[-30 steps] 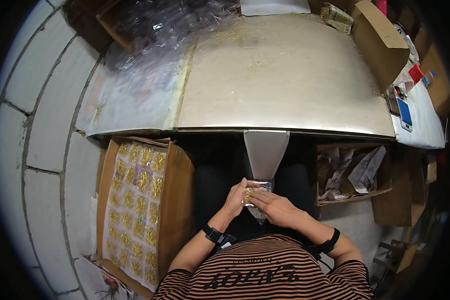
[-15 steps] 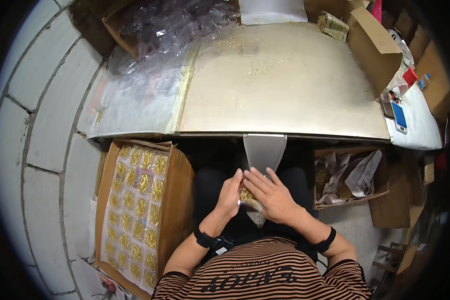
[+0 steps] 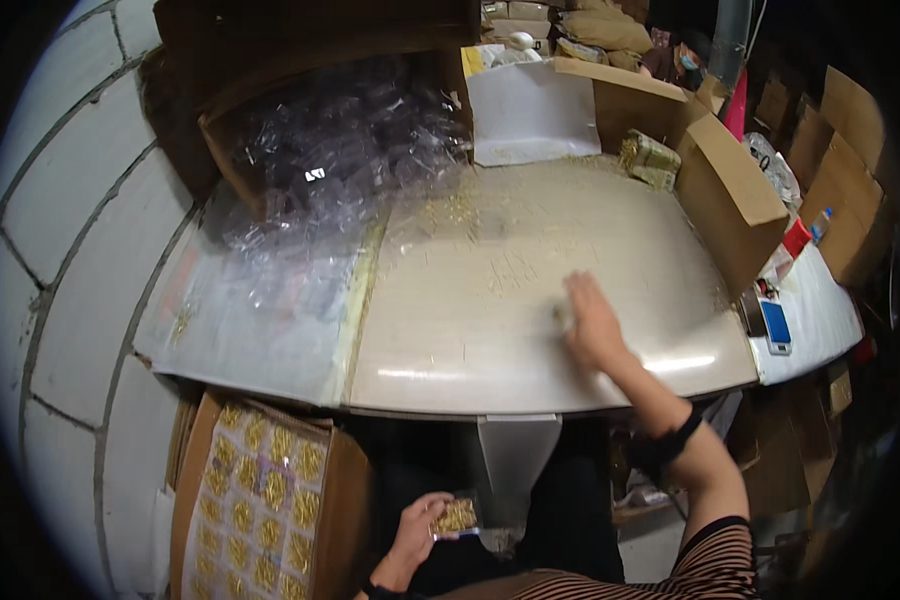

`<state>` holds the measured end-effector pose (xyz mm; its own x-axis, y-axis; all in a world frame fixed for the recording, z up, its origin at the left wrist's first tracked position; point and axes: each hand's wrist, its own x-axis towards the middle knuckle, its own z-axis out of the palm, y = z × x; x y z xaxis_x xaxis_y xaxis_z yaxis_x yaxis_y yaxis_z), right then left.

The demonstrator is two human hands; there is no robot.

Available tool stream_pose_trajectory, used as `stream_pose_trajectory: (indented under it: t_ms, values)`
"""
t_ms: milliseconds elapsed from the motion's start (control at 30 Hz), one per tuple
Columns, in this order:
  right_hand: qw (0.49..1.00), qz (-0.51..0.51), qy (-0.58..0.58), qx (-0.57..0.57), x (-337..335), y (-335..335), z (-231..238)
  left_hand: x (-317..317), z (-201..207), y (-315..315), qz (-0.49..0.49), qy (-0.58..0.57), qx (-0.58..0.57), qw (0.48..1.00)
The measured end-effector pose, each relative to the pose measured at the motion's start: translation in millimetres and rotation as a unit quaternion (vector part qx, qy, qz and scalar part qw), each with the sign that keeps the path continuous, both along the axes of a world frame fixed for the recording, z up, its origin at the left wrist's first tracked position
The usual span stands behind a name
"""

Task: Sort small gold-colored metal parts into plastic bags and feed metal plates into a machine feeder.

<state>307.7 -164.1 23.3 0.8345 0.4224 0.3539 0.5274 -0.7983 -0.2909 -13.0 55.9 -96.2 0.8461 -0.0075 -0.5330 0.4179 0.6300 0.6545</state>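
Holding gold-filled packet in left hand

Left fingers pinch the packet's 9 o'clock edge, at 6 o'clock of the bench. From the packet: right hand at 1 o'clock over the bench, blurred, its fingers' grip cannot be told; carton of packets at 9 o'clock.

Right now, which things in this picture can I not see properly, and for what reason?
All in the head view:
- Right hand: its fingers are blurred, so whether they hold something is unclear.
- Left hand: its fingers are partly hidden by the packet of gold-coloured pieces.
- Carton at the left: its near end is cut off by the lower edge.
- Clear plastic pile: overlapping pieces, impossible to count.
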Motion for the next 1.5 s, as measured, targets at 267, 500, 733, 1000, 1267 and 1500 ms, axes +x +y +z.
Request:
stream_pose_trajectory:
  t_ms: [267,500,733,1000,1267,1500]
  values:
    - [0.989,0.023,0.114,-0.089,123.0,77.5,-4.3,-6.0,-16.6,30.1,-0.047,-0.07,-0.183,0.98]
    - [0.98,0.122,0.137,-0.074,32.7,123.3,-5.6,-8.3,-16.3,24.7,-0.111,-0.1,-0.168,0.975]
    - [0.958,0.263,0.09,-0.071,-34.7,168.6,-6.8,-13.0,-16.0,10.1,-0.088,-0.092,-0.085,0.988]
    - [0.978,0.206,0.021,-0.006,-33.8,77.6,-15.6,-11.8,-4.3,-7.5,-0.017,-0.08,-0.076,0.994]
    - [0.936,-0.114,0.156,0.295,40.2,-165.7,-12.6,-15.2,-3.6,-2.8,-0.004,-0.033,-0.031,0.999]
    - [0.958,-0.242,0.095,-0.121,52.6,-203.2,-12.5,-20.7,-17.5,6.8,0.026,-0.014,-0.043,0.999]
